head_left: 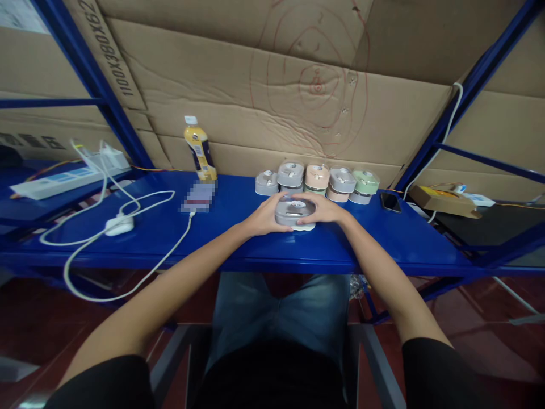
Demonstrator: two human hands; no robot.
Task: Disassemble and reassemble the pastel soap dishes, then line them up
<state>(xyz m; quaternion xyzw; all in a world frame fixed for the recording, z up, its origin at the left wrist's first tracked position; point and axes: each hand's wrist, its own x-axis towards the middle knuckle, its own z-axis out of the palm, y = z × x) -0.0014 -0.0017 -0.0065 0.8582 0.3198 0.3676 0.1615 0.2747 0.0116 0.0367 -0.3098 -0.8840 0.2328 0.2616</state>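
Note:
Both of my hands hold a small grey lidded box (293,211) over the blue table, near its front edge. My left hand (266,216) wraps round the box's left side, while my right hand (321,209) grips its right side with fingers along the top and front. A pale rim shows beneath the box. Just behind it stands a row of similar small boxes, several of them stacked: a single grey box (267,182) at the left, then a grey one (290,174), a peach one (317,176), another grey one (342,179) and a green one (366,182).
A yellow drink bottle (200,150) stands at the back left, by a blurred-out device (199,196) on a white cable. A charger (120,225) and power strip (72,179) lie further left. On the right are a dark phone (390,202) and an open cardboard box (443,201).

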